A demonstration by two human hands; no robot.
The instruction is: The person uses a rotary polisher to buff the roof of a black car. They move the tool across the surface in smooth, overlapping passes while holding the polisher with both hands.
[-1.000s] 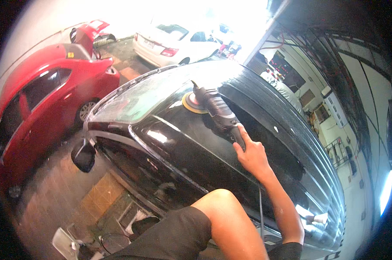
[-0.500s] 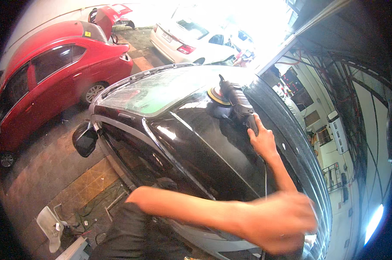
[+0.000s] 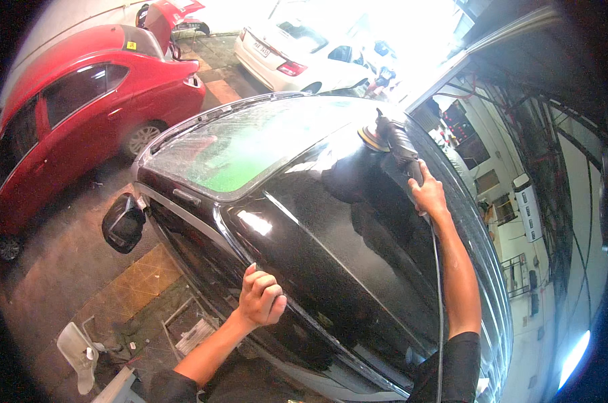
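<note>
A dark electric polisher (image 3: 399, 142) with a round yellow-edged pad (image 3: 373, 139) is at the far end of the black car roof (image 3: 357, 221). Around its rear handle my right hand (image 3: 430, 195) is closed, the arm stretched forward over the roof. Its cable (image 3: 439, 316) trails back along my right arm. My left hand (image 3: 262, 299) is a loose fist above the near side edge of the roof, with nothing seen sticking out of it; it stays apart from the polisher. Dusty haze covers the windshield (image 3: 230, 151).
A side mirror (image 3: 124, 223) juts from the black car at left. Beyond stand a red car (image 3: 82, 127) and a white car (image 3: 277, 64). A white plastic chair (image 3: 78, 356) is at lower left, beside a small frame (image 3: 186, 329). Wall equipment (image 3: 527, 208) lines the right.
The polisher and my right hand have moved farther away and to the right. My left hand, blurred at lower right before, has swung left, uncrossing from my right arm.
</note>
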